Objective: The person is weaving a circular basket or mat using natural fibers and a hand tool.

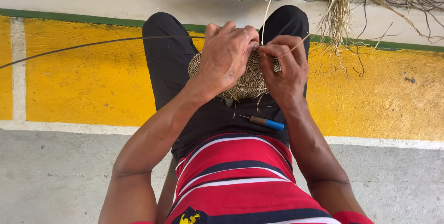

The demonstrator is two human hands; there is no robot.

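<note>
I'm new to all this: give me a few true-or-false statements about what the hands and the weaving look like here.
1. Both hands, left hand and right hand, are on the woven disc. True.
2. The awl is in the right hand. False: it lies on the lap.
3. The right hand pinches a thin fibre. True.
4. The floor stripe is blue. False: it is yellow.

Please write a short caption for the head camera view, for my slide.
Both hands, left and right, work a round woven fibre piece on the lap.
</note>
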